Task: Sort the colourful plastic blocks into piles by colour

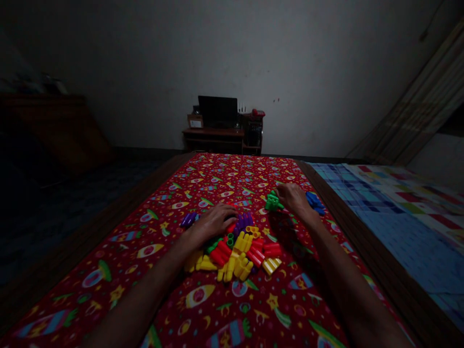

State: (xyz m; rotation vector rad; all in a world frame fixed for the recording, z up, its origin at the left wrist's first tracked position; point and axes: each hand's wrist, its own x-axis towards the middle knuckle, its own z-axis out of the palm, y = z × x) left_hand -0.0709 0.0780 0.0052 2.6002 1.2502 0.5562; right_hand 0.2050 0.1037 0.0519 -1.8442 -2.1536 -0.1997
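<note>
A heap of plastic tube blocks (239, 253) in yellow, red, green and purple lies on a red patterned cloth (217, 309). My left hand (213, 221) rests palm down on the heap's far left side, fingers curled over the pieces. My right hand (293, 197) reaches further out to the right, its fingers closed on a green block cluster (272, 201). A blue block cluster (314, 202) lies just right of that hand. A few purple pieces (188, 220) sit left of my left hand.
The cloth covers a long wooden-edged surface (362, 241). A blue checked bedspread (398, 222) lies to the right. A low wooden desk with a dark screen (219, 125) stands against the far wall. The room is dim.
</note>
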